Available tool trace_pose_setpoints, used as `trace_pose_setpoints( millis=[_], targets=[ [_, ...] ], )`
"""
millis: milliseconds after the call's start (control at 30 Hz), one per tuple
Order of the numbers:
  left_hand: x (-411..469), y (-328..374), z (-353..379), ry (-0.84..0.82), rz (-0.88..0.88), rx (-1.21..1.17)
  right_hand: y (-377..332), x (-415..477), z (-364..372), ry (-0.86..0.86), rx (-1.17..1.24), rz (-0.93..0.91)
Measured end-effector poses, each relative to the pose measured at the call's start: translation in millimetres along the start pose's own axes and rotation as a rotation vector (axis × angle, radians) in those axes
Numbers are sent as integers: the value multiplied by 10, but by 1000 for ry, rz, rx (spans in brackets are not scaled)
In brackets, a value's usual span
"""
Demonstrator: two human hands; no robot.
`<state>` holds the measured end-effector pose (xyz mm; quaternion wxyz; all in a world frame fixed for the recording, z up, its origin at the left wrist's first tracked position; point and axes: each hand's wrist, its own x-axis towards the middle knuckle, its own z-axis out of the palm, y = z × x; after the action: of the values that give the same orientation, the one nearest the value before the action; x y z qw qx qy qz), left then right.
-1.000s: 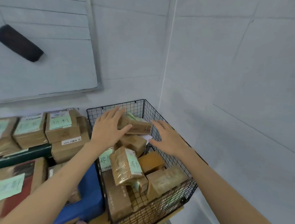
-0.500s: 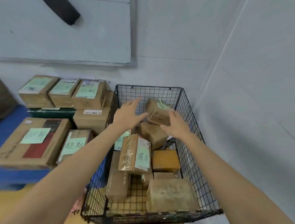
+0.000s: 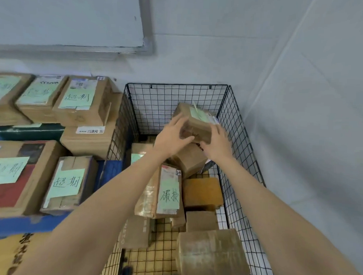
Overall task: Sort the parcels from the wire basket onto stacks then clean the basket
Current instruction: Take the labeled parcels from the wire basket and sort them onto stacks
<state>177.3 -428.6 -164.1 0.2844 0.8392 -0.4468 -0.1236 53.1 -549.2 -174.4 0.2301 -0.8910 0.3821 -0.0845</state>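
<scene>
A black wire basket [image 3: 235, 123] stands in the corner and holds several brown parcels. Near its back, a small brown parcel [image 3: 194, 122] with a green label is lifted above the others. My left hand [image 3: 172, 135] holds its left side and my right hand [image 3: 217, 143] holds its right side, fingers curled round it. Lower in the basket lies a taped parcel with a green handwritten label [image 3: 163, 194], an orange-brown parcel [image 3: 202, 192] and a tape-wrapped parcel [image 3: 211, 253] at the front.
Left of the basket, labelled parcels sit in stacks: a back row [image 3: 78, 100], a box with a price sticker [image 3: 89, 141], and two nearer boxes [image 3: 67, 184] on a blue surface [image 3: 16, 223]. A whiteboard [image 3: 67, 18] hangs above. Walls close in behind and to the right.
Both hands closed on the small parcel at the back of the basket and raised it off the pile. The view swung down and to the right.
</scene>
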Motion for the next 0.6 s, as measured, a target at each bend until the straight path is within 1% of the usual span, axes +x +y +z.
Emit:
trace_pose_setpoints(
  millis=[167, 267, 367, 500, 600],
  targets=[
    [134, 28, 140, 54, 44, -36, 101, 21, 97, -8, -16, -5],
    [181, -22, 133, 47, 76, 64, 117, 27, 146, -6, -2, -25],
    [129, -161, 109, 49, 137, 142, 64, 64, 149, 41, -13, -53],
    [-8, -333, 93, 110, 55, 42, -29, 122, 142, 114, -95, -96],
    [-34, -352, 45, 117, -33, -82, -74, 160, 151, 125, -57, -47]
  ],
)
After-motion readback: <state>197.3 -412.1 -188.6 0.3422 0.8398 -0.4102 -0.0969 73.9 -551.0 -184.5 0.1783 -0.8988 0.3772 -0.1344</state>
